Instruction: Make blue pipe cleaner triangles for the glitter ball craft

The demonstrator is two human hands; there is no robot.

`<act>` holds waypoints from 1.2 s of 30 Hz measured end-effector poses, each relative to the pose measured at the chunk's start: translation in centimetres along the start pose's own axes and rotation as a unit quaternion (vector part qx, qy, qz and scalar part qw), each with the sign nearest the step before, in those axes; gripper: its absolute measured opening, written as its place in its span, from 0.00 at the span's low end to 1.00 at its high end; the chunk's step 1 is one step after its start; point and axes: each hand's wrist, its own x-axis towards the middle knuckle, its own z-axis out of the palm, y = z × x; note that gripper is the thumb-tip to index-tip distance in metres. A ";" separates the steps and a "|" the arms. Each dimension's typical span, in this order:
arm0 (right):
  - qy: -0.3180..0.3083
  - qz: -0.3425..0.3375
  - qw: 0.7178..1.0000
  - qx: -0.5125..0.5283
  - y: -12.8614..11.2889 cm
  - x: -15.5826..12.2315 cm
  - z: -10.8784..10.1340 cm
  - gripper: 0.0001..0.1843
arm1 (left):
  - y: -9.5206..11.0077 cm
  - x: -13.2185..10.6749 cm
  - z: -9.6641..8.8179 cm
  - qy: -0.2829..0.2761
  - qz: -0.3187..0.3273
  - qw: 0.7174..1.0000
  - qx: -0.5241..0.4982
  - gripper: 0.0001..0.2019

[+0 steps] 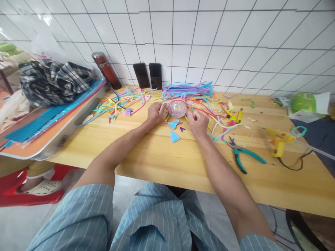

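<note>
A clear, rounded plastic piece (178,109) sits between my hands, with a red pipe cleaner (177,100) curved along its upper edge. My left hand (156,113) is closed at its left side, fingers curled by the end of the pipe cleaner. On the right side my right hand (198,123) is closed too, thumb and forefinger pinched together close to the rim. What lies inside each grip is mostly hidden. Just below are two blue fuzzy triangles, an upper one (173,124) and a lower one (175,136), beside a small dark purple V-shaped piece (182,129).
Loose pipe cleaners (123,101) and a blue-purple bundle (188,90) lie toward the tiled wall. Two phones (155,76) and a red flask (106,70) stand there. Teal-handled pliers (242,155) and a yellow glue gun (280,143) rest right. An orange tray (34,148) is left.
</note>
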 end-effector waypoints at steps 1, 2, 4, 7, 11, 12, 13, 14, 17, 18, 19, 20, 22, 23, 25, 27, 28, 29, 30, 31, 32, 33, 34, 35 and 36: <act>-0.011 0.000 1.000 -0.005 -0.1 0.0 0.0 0.26 | -0.1 0.0 0.0 0.005 -0.005 1.000 -0.003 0.30; -0.025 0.000 1.000 -0.010 -0.3 0.0 0.0 0.26 | -0.1 0.0 0.0 0.008 -0.014 1.000 -0.007 0.31; -0.060 -0.006 0.998 -0.015 -0.6 -0.2 0.2 0.25 | -0.1 -0.2 -0.1 0.011 -0.038 0.999 -0.020 0.33; -0.095 -0.019 0.995 -0.010 -0.8 -0.5 0.5 0.24 | 0.2 -0.4 -0.3 0.012 -0.076 0.996 -0.043 0.34; -0.101 -0.027 0.995 0.000 -1.0 -0.9 0.6 0.24 | 0.7 -0.8 -0.8 0.018 -0.099 0.992 -0.082 0.34; -0.100 -0.028 0.995 0.002 -1.0 -0.9 0.5 0.23 | 0.8 -0.8 -1.0 0.021 -0.105 0.989 -0.099 0.33; -0.099 -0.029 0.995 0.004 -1.1 -1.0 0.5 0.23 | 0.9 -0.9 -1.1 0.024 -0.111 0.987 -0.117 0.32; -0.098 -0.029 0.995 0.005 -1.1 -1.0 0.5 0.23 | 0.9 -1.0 -1.4 0.027 -0.119 0.983 -0.138 0.31; -0.098 -0.029 0.995 0.002 -1.2 -1.1 0.4 0.23 | 0.9 -1.6 -1.9 0.014 -0.138 0.972 -0.192 0.29; -0.098 -0.027 0.995 -0.001 -1.3 -1.1 0.4 0.23 | 0.8 -1.8 -2.1 0.002 -0.142 0.968 -0.207 0.28; -0.100 -0.024 0.995 -0.003 -1.4 -1.1 0.2 0.23 | 0.8 -2.1 -2.2 -0.010 -0.145 0.964 -0.221 0.27; -0.101 -0.019 0.995 -0.004 -1.5 -1.0 0.1 0.24 | 0.8 -2.5 -2.3 -0.023 -0.146 0.961 -0.233 0.25; -0.106 0.000 0.994 -0.003 -1.8 -0.8 -0.5 0.24 | 0.9 -3.2 -2.4 -0.050 -0.141 0.956 -0.251 0.23; -0.112 0.013 0.994 -0.002 -2.0 -0.7 -0.8 0.24 | 1.0 -3.5 -2.4 -0.065 -0.138 0.954 -0.259 0.22; -0.129 0.042 0.991 -0.003 -2.6 -0.5 -1.5 0.22 | 1.4 -4.1 -2.5 -0.095 -0.130 0.948 -0.276 0.21; -0.150 0.064 0.987 -0.004 -3.4 -0.7 -2.2 0.22 | 1.9 -4.5 -2.5 -0.121 -0.123 0.941 -0.290 0.21; -0.161 0.070 0.984 -0.003 -3.8 -0.9 -2.5 0.22 | 2.1 -4.7 -2.6 -0.133 -0.118 0.939 -0.295 0.22; -0.172 0.073 0.982 -0.002 -4.2 -1.2 -2.7 0.22 | 2.3 -4.8 -2.6 -0.143 -0.113 0.936 -0.300 0.23; -0.183 0.071 0.981 0.000 -4.6 -1.6 -3.0 0.22 | 2.4 -4.9 -2.7 -0.152 -0.109 0.934 -0.303 0.24; -0.193 0.065 0.979 0.001 -4.9 -2.2 -3.1 0.22 | 2.5 -4.9 -2.7 -0.160 -0.107 0.933 -0.304 0.24; -0.201 0.054 0.978 0.002 -5.1 -2.7 -3.3 0.22 | 2.5 -4.9 -2.7 -0.168 -0.107 0.932 -0.302 0.24; -0.204 0.038 0.978 0.003 -5.3 -3.3 -3.3 0.22 | 2.4 -4.9 -2.7 -0.176 -0.110 0.932 -0.297 0.24; -0.204 0.019 0.979 0.004 -5.4 -3.9 -3.3 0.22 | 2.3 -4.9 -2.7 -0.186 -0.115 0.932 -0.291 0.24; -0.200 -0.003 0.980 0.005 -5.4 -4.4 -3.3 0.23 | 2.2 -4.8 -2.6 -0.197 -0.120 0.931 -0.284 0.24; -0.194 -0.026 0.981 0.007 -5.3 -4.9 -3.1 0.24 | 2.1 -4.8 -2.6 -0.207 -0.124 0.930 -0.278 0.24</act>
